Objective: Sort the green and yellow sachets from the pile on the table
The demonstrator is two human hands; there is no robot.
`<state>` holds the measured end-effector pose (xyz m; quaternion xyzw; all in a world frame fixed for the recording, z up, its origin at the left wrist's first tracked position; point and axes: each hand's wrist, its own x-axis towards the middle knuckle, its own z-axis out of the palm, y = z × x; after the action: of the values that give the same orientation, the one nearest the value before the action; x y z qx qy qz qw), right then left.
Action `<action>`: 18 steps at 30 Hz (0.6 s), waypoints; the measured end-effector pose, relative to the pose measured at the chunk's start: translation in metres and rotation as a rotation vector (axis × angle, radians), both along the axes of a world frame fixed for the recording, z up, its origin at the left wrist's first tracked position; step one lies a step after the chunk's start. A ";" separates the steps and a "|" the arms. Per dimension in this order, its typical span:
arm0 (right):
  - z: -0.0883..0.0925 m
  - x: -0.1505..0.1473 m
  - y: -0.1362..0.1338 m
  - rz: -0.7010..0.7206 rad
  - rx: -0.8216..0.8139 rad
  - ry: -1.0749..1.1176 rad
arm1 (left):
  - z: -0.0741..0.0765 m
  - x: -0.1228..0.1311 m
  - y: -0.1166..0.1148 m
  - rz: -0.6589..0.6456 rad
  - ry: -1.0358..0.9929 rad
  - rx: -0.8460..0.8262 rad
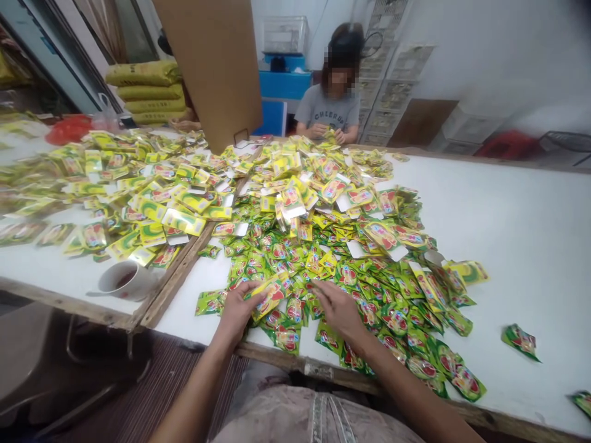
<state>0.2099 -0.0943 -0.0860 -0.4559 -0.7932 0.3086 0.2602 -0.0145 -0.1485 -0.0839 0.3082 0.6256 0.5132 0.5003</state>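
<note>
My left hand [240, 309] grips a small printed carton [271, 294], yellow and green with red fruit pictures, its thumb lying across the near face. The carton is tilted, its far end pointing toward my right hand. My right hand [338, 307] reaches over a heap of small green sachets [369, 280], its fingers stretched out and slightly apart just right of the carton. I see nothing held in it, though its fingertips are partly hidden among the sachets. More sachets lie under and around both hands.
A large pile of yellow cartons [194, 200] spreads across the back and left. A mug [127, 282] with dark liquid stands left, beside a raised wooden strip [178, 271]. Across the white table [498, 240] sits a co-worker [329, 111] handling a carton. A tall cardboard sheet [217, 67] stands behind.
</note>
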 end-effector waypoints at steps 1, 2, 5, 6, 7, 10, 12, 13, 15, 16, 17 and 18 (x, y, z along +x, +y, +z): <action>0.003 -0.002 0.002 -0.096 -0.117 0.121 | 0.001 0.002 0.000 -0.028 0.041 0.016; 0.006 -0.004 0.005 -0.171 -0.233 0.233 | 0.001 0.004 0.000 -0.061 0.074 0.035; 0.014 -0.013 0.012 -0.258 -0.434 0.453 | 0.004 0.012 0.001 -0.148 0.094 0.074; 0.014 -0.014 0.014 -0.270 -0.436 0.478 | 0.005 0.014 0.001 -0.166 0.085 0.075; 0.014 -0.015 0.015 -0.276 -0.423 0.477 | 0.006 0.016 0.001 -0.177 0.078 0.076; 0.012 -0.013 0.014 -0.296 -0.364 0.408 | 0.005 0.021 0.000 -0.191 0.050 0.077; 0.014 -0.011 0.011 -0.329 -0.328 0.364 | 0.003 0.024 0.000 -0.184 0.011 0.077; 0.016 -0.010 0.010 -0.356 -0.316 0.359 | 0.003 0.025 0.000 -0.177 -0.010 0.075; 0.021 -0.011 0.007 -0.414 -0.331 0.396 | 0.003 0.027 0.002 -0.170 -0.029 0.083; 0.025 -0.012 0.006 -0.423 -0.357 0.432 | 0.003 0.028 0.003 -0.172 -0.028 0.093; 0.028 -0.013 0.005 -0.414 -0.388 0.464 | 0.004 0.029 0.004 -0.172 -0.029 0.103; 0.030 -0.013 0.004 -0.389 -0.411 0.483 | 0.005 0.030 0.005 -0.170 -0.041 0.106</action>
<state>0.1968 -0.0901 -0.0556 -0.5549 -0.5292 0.5048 0.3966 0.0151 -0.1433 -0.0786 0.3754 0.5590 0.5075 0.5377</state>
